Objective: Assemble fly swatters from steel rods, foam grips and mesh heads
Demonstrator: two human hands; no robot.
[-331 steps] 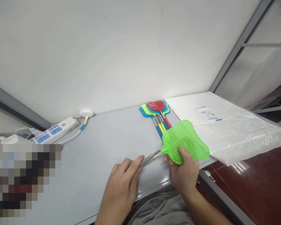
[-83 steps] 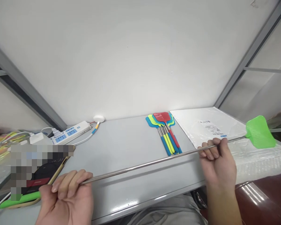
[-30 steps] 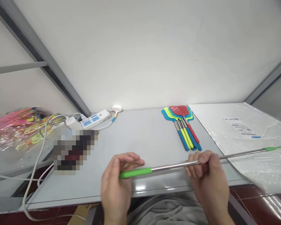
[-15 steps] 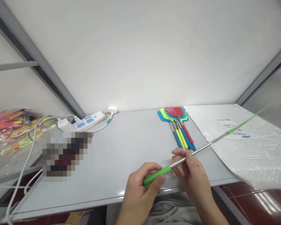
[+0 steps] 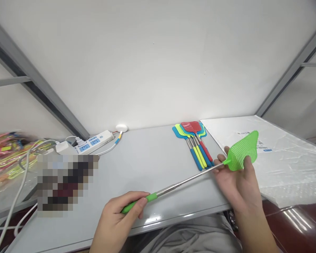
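Observation:
A green fly swatter [image 5: 177, 185] with a telescopic metal shaft is stretched out across my front. Its green grip lies in my left hand [image 5: 121, 214], fingers wrapped round and thumb on top. At the other end, my right hand [image 5: 238, 186] cradles the perforated green head, with fingers behind it and the thumb over its near edge. Beyond the shaft, a bundle of fly swatters [image 5: 200, 153] in blue, yellow and red lies on the grey table [image 5: 144, 158], a red head on top.
At the right of the table lies a white bubble-wrap parcel [image 5: 292, 168] with a label. To the left are a power strip [image 5: 94, 141], a white round device [image 5: 121, 128], white cables, a blurred-out item [image 5: 65, 186] and bags of colourful goods [image 5: 10, 158].
My right hand has moved along the shaft from near the grip out to the swatter's head. My left hand has shifted left with the grip, and the head now faces me more broadly.

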